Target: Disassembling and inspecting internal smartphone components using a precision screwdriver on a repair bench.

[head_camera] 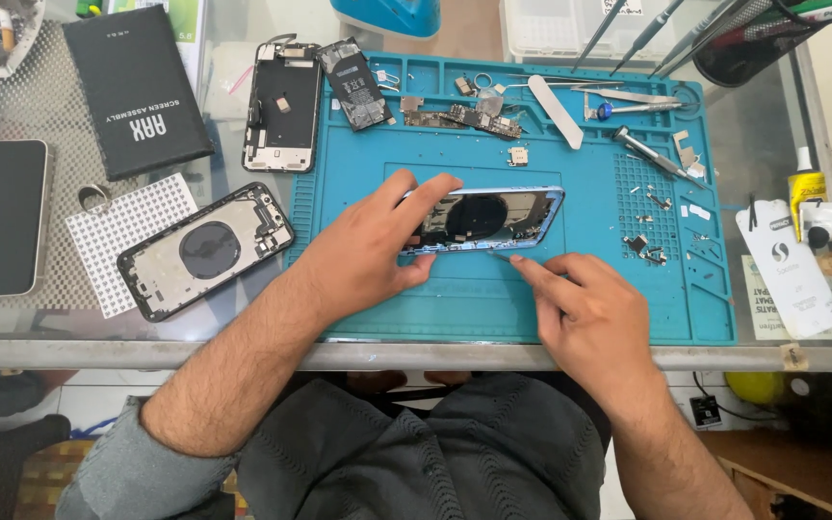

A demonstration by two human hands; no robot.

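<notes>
The blue-edged phone back shell [493,218], with its round dark coil, lay on the blue rubber work mat [435,308]. It looked thin, light and easy to bend, so its long edges seemed the best place to hold. The left hand [373,250] gripped it, fingers on top and thumb below. The right hand [585,313] pinched a thin metal tool [501,256] against its lower edge.

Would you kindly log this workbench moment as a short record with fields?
Left hand: grips the blue phone housing, tilted on edge
Right hand: presses a thin metal tool to the housing's lower edge
Surface: blue repair mat on a glass table
Left of mat: second housing, black box
Mat top: battery, tweezers
</notes>
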